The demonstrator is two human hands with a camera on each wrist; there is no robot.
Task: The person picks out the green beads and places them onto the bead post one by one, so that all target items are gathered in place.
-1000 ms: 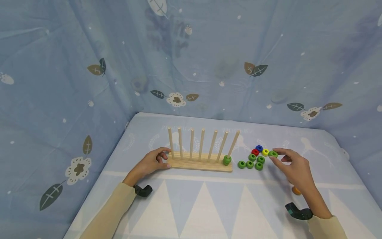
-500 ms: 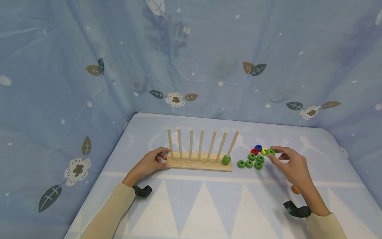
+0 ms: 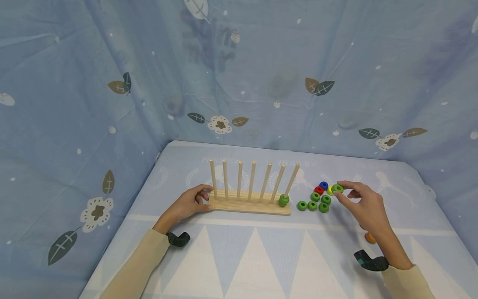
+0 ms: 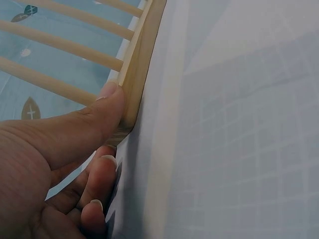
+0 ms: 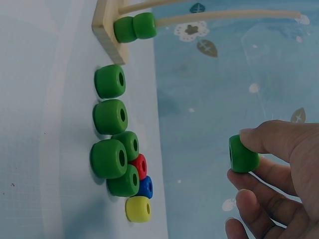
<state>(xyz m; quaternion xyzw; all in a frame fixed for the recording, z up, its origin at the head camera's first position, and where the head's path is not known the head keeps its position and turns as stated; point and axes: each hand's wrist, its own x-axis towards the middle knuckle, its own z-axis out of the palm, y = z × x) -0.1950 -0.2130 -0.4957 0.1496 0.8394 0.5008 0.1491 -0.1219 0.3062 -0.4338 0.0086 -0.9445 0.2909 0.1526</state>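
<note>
Two green beads (image 5: 134, 27) sit on a wooden rack (image 3: 239, 206), its other end pinched by the left hand (image 3: 189, 202), likely for steadiness. The right hand (image 3: 367, 207) pinches another green bead (image 5: 244, 155) above the desk (image 3: 284, 253) by its sides, leaving its hole (image 5: 231, 155) uncovered.

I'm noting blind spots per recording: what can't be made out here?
Head: orange bead, partly hidden by the right forearm.
Head: yellow bead, partly covered by the held green bead.
Left wrist: wooden rack, far end cut off by top edge.
Right wrist: right hand, cut off by right edge.
</note>
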